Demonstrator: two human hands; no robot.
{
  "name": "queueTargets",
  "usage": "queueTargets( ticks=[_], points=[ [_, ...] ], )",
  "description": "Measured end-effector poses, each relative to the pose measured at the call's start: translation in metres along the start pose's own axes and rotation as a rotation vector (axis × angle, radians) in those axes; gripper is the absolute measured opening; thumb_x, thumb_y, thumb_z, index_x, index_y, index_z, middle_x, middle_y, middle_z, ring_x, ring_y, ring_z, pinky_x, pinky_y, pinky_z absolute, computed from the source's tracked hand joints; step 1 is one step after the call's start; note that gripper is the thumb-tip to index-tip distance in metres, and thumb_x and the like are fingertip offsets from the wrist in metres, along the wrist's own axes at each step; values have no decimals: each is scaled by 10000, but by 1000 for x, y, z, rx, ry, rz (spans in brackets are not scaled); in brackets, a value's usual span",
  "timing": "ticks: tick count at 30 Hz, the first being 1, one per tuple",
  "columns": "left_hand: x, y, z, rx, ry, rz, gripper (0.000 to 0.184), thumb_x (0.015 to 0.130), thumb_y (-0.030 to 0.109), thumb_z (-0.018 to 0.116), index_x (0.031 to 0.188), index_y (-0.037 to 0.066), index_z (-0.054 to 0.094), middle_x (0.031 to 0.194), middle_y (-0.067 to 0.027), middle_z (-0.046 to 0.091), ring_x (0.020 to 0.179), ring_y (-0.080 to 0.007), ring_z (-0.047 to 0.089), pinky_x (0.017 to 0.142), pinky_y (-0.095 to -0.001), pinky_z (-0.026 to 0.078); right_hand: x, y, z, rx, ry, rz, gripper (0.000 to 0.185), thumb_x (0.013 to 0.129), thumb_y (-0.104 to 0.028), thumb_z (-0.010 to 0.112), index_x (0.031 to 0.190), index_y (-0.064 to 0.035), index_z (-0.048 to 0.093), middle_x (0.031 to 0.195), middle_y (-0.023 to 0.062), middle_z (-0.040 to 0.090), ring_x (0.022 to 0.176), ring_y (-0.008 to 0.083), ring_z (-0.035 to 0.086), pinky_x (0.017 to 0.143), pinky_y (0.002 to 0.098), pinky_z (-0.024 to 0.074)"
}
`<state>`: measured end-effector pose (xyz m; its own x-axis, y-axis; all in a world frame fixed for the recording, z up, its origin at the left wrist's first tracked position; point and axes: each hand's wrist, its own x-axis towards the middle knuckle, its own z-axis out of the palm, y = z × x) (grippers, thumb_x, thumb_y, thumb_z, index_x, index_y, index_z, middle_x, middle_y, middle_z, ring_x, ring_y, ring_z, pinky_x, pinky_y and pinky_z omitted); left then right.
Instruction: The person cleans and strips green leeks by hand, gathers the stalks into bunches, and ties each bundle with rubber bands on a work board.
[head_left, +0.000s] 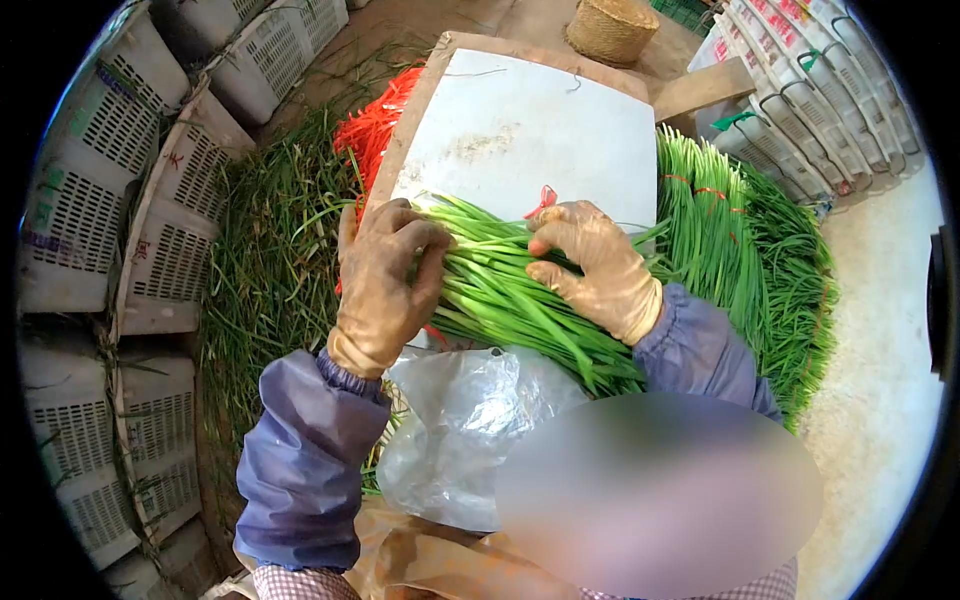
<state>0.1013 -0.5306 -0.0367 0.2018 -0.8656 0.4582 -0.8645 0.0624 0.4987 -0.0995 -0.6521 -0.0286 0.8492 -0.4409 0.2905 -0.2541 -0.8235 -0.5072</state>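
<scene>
A bunch of green garlic chives (520, 305) lies slantwise across a white board (540, 120), its pale ends to the left. My left hand (392, 270), in a soiled thin glove, curls round the pale end. My right hand (600, 265), gloved too, bends over the middle of the bunch, thumb and fingertips against the stems. A red tie (543, 200) sticks up beside the right fingertips; whether they touch it I cannot tell. A clear plastic sheet (480, 420) lies below the bunch, nearest me.
Tied chive bundles (710, 220) stand at the right. Loose leaves (270, 260) cover the floor at left, near red ties (385, 120) by the board. White crates (180, 210) line the left side; more crates (810, 90) stack at upper right. A woven basket (612, 28) stands behind.
</scene>
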Motion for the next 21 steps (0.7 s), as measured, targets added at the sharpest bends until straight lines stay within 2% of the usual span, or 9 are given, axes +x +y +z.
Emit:
queueTargets(
  ticks=[3, 6, 11, 14, 16, 17, 19, 20, 21],
  points=[
    [-14, 4, -8, -4, -12, 4, 149, 714, 30, 609, 834, 114, 638, 892, -37, 595, 1019, -261, 543, 1008, -531, 222, -3, -17, 5, 9, 100, -198, 68, 684, -88, 609, 728, -40, 589, 819, 93, 600, 771, 257, 581, 680, 356, 483],
    [-26, 5, -8, -6, 28, 11, 171, 718, 0, 601, 851, 104, 626, 937, -43, 606, 1096, -283, 525, 1044, -492, 188, -17, -18, 17, -139, 93, -246, 164, 677, -58, 680, 819, -57, 598, 916, 79, 606, 795, 270, 578, 723, 378, 465],
    [-33, 10, -9, 36, 65, -34, 191, 720, 11, 607, 870, 125, 642, 941, -34, 621, 1093, -284, 525, 1034, -524, 190, -15, -13, 23, -57, 149, -201, 200, 701, -9, 664, 888, -54, 606, 902, 91, 601, 785, 273, 578, 699, 376, 475],
    [-38, 12, -10, 49, 110, -39, 248, 715, 32, 621, 933, 147, 645, 1021, -39, 609, 1116, -286, 509, 1028, -556, 193, -8, -9, 23, 76, 138, -83, 198, 733, -24, 666, 921, -39, 607, 900, 108, 596, 789, 274, 583, 728, 363, 475],
    [-41, 22, -18, 123, 138, -83, 308, 751, -1, 591, 1023, 139, 630, 1123, -73, 586, 1185, -303, 467, 1043, -491, 202, -2, 0, 26, 117, 158, -107, 169, 762, -41, 654, 922, -18, 608, 871, 123, 599, 785, 279, 586, 754, 355, 471],
    [-46, 23, -25, 149, 134, -72, 369, 744, -4, 589, 1076, 153, 621, 1160, -89, 567, 1182, -304, 461, 1043, -500, 209, 1, 1, 23, 106, 125, -44, 136, 776, -52, 637, 904, -13, 614, 857, 125, 606, 790, 281, 589, 761, 357, 471],
    [-77, 27, -48, 212, 138, -131, 374, 705, 24, 616, 1062, 136, 625, 1118, -96, 581, 1115, -302, 497, 986, -486, 273, 14, 0, 36, 50, -33, -12, 113, 815, -89, 586, 870, -1, 631, 849, 135, 631, 817, 283, 597, 787, 358, 469],
    [-92, 27, -59, 107, 121, -145, 338, 694, 73, 634, 1026, 133, 628, 1070, -80, 600, 1089, -274, 515, 946, -479, 294, 22, -15, 31, 124, -122, 17, 132, 839, -108, 548, 857, -9, 634, 798, 145, 627, 779, 296, 593, 915, 419, 420],
    [-109, 28, -69, 92, 47, -198, 303, 687, 102, 638, 988, 134, 626, 1014, -62, 612, 1061, -255, 529, 937, -487, 294, 27, -15, 31, 111, -147, -62, 148, 843, -125, 558, 880, -17, 651, 843, 137, 640, 820, 287, 602, 933, 433, 406]
  ],
)
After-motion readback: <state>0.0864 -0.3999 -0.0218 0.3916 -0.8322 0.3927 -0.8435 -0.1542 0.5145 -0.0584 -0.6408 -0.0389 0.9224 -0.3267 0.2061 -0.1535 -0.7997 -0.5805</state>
